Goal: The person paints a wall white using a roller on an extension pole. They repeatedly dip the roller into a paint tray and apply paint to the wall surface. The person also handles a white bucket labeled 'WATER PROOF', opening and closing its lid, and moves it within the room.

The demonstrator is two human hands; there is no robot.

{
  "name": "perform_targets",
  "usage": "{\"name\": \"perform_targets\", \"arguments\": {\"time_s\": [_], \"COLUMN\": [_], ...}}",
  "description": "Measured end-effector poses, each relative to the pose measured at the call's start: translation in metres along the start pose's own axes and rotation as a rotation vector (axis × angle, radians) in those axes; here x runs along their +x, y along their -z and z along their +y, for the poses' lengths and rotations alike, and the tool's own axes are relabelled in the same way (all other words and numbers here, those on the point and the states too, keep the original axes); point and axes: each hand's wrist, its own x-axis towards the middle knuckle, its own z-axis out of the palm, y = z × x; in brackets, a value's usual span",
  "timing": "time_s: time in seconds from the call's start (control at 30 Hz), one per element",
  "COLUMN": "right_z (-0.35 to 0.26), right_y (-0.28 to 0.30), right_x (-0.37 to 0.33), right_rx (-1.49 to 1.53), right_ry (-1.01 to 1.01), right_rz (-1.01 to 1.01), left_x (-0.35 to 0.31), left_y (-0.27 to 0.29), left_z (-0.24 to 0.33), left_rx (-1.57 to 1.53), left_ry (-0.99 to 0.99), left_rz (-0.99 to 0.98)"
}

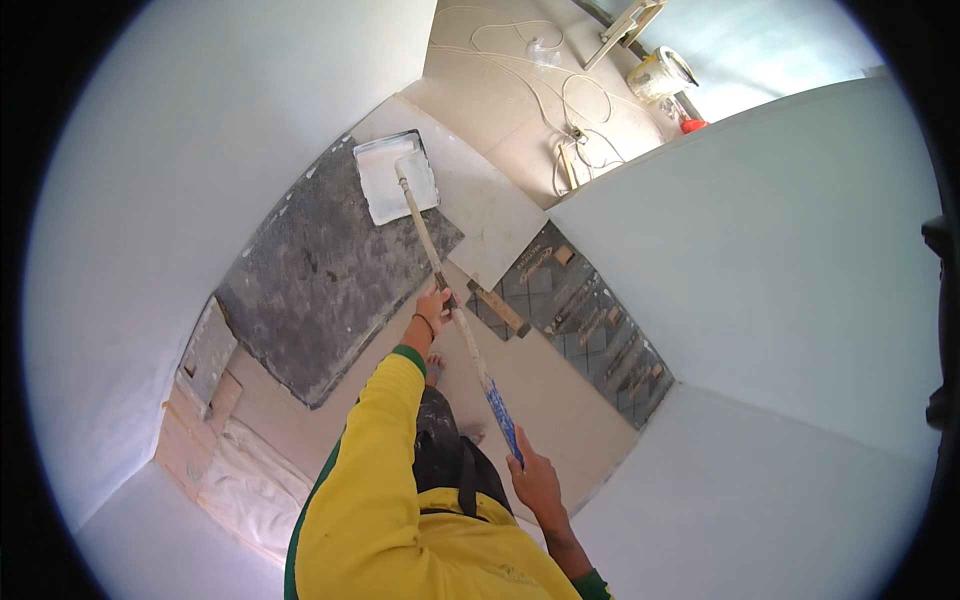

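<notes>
Both my hands are on the long pole of a paint roller [474, 350]. My left hand [433, 308] is closed around its middle, at a dark section. My right hand [537, 484] grips the lower end, by the blue part of the handle. At the far end, the white roller head sits in a square paint tray [372, 205] coated with white paint. That tray rests partly on a dark, stained sheet [310, 265] and partly on a pale board [480, 215].
White walls rise on both sides. Patterned dark cardboard [590, 325] and a wooden strip [500, 308] lie on the floor to the right. A crumpled sheet [250, 480] is at lower left. Beyond the opening are a bucket [655, 78] and looped cables [560, 100].
</notes>
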Motion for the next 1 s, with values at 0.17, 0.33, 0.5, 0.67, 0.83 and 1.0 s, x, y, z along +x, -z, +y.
{"name": "perform_targets", "arguments": {"time_s": [0.17,0.33,0.5,0.67,0.83,1.0], "right_z": [-0.003,0.022,0.04,0.026,0.005,0.007], "right_y": [0.018,0.028,0.039,0.027,0.016,0.036], "right_x": [-0.012,-0.062,-0.113,-0.109,-0.097,-0.148], "right_rx": [-0.06,0.025,0.072,0.04,0.1,0.112], "right_ry": [-0.103,-0.11,-0.257,-0.164,-0.192,-0.12], "right_rz": [-0.06,-0.053,-0.121,-0.069,-0.08,0.004], "left_x": [-0.01,-0.051,-0.092,-0.083,-0.066,-0.124], "left_y": [-0.002,-0.006,-0.004,0.012,0.019,0.011], "left_z": [-0.009,-0.057,-0.104,-0.099,-0.054,-0.077], "left_rx": [-0.018,-0.043,-0.061,-0.092,-0.035,-0.016], "left_ry": [0.038,0.059,0.197,0.239,-0.051,0.116], "left_rz": [-0.063,-0.069,-0.104,-0.149,-0.177,-0.228]}}
